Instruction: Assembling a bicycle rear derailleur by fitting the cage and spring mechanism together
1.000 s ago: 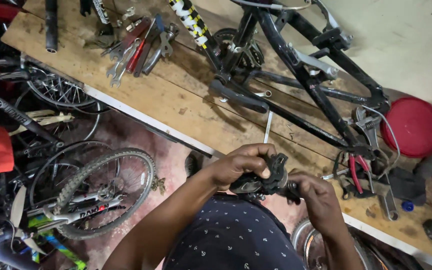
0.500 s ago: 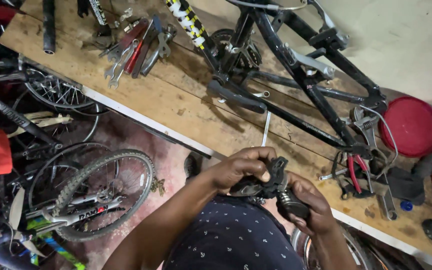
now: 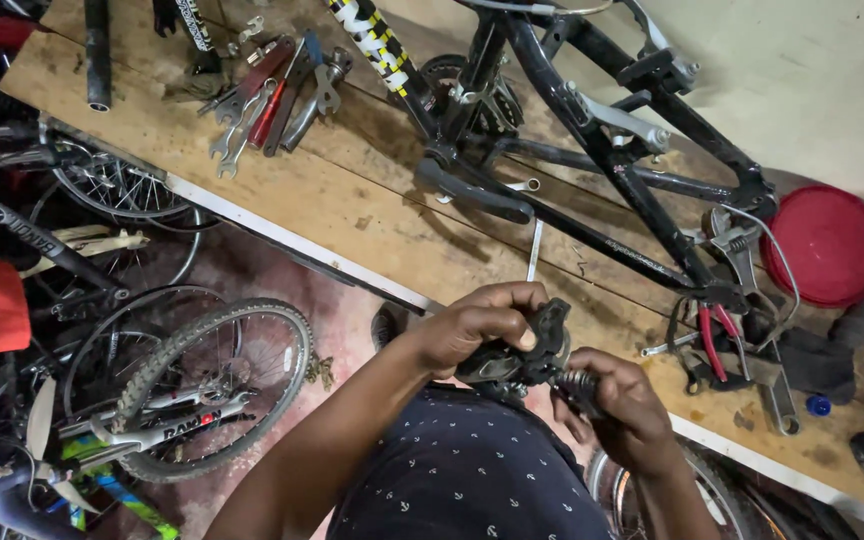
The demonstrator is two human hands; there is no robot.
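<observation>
My left hand (image 3: 479,325) grips a black bicycle derailleur (image 3: 524,355) close to my chest, in front of the wooden workbench (image 3: 352,205). My right hand (image 3: 624,405) is closed around a small dark metal part with a spring (image 3: 577,385) at the derailleur's right end. A black bicycle frame (image 3: 592,150) lies on the bench just beyond my hands. A thin metal hex key (image 3: 534,250) rests on the bench above my left hand.
Wrenches and pliers (image 3: 272,95) lie at the bench's far left, red-handled pliers (image 3: 717,335) and tools at the right. A round red lid (image 3: 827,245) sits far right. Bicycle wheels (image 3: 207,385) and frames crowd the floor on the left.
My right hand shifted from gripping the derailleur's side to below and right of it, holding a small part. My left hand stayed on the derailleur.
</observation>
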